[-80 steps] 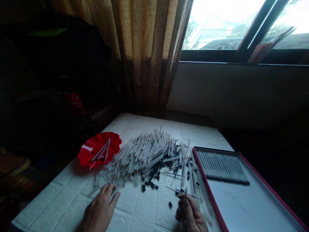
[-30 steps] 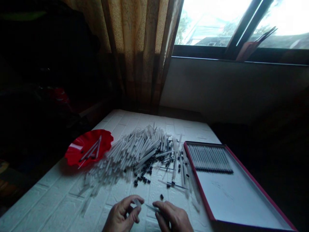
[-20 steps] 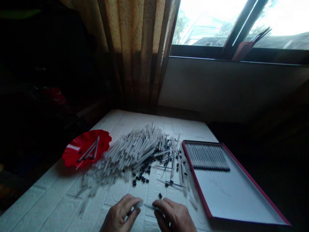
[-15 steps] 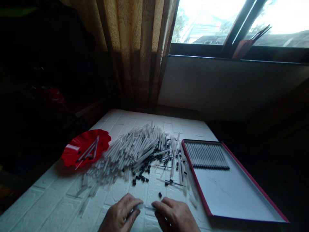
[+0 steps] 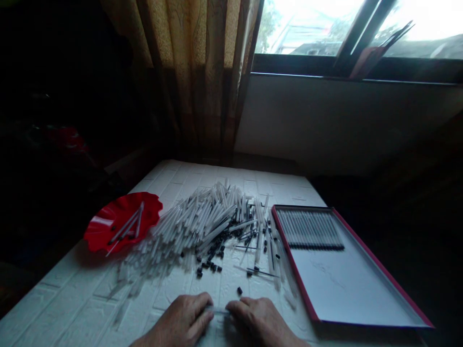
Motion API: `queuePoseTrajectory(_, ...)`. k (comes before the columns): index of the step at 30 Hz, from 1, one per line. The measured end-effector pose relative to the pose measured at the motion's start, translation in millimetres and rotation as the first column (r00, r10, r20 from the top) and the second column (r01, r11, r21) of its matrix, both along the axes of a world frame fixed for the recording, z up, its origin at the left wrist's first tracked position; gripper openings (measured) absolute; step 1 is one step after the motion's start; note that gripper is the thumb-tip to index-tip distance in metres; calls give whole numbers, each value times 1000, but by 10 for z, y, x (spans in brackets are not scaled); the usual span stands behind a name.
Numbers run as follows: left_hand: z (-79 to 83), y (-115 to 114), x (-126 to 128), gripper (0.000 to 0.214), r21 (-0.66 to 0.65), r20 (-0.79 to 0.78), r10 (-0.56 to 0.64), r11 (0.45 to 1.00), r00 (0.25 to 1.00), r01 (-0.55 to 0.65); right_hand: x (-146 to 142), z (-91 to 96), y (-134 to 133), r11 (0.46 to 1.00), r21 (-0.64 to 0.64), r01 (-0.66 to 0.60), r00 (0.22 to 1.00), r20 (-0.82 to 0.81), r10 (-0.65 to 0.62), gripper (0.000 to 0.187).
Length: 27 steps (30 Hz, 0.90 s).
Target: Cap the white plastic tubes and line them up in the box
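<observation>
Head view, looking down at two bare hands at the near edge of a white tabletop with a brick-patterned surface. The left hand and right hand are close together, fingers curled, both pinching a thin clear plastic tube that lies crosswise between them, its ends partly hidden by the fingers. Just ahead of the hands lies a single small black piece, and beyond it more small black pieces are scattered at the edge of a large loose heap of thin white tubes. Just left of the heap sits a shallow red scalloped dish holding a few tubes. To the right, a white tray with a red rim holds a neat row of black-tipped tubes laid side by side at its far end. Behind the tabletop are a patterned brown curtain and a bright window.
</observation>
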<state>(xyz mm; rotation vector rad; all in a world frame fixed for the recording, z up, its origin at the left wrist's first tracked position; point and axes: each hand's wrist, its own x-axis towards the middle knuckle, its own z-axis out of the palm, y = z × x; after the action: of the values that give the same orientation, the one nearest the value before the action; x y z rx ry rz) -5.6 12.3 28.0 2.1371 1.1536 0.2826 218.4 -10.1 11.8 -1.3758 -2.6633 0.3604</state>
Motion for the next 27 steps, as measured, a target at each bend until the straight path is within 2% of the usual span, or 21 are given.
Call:
queuePoseTrajectory(3,0,40,36,15,-103,1,28,994,1000,-27,-21,-91,6,999,40,-4,1000,-10,5,9)
queuePoseTrajectory(6,9,88,66,21,-257,23,49,966,999,-42,-31,-125,27,999,38,-3,1000,-26,4,11)
queuePoseTrajectory(8,7,114,81,22,-309,39,71,949,997,-55,-43,-143,41,999,42,11,1000,-27,-9,12)
queuePoseTrajectory(14,-42,121,105,22,-375,64,166,918,984,-130,-98,-223,75,999,48,10,1000,1,-10,13)
queuePoseTrajectory(20,-75,122,101,21,-457,78,209,876,975,-151,-106,-236,99,998,59,19,1000,13,-20,11)
queuePoseTrajectory(24,-119,138,82,24,-495,108,207,859,972,-128,-166,-217,67,993,-4,121,992,-13,-122,11)
queuePoseTrajectory(27,-163,167,62,35,-508,153,208,855,966,-104,-138,-184,24,974,-58,217,974,-54,-220,22)
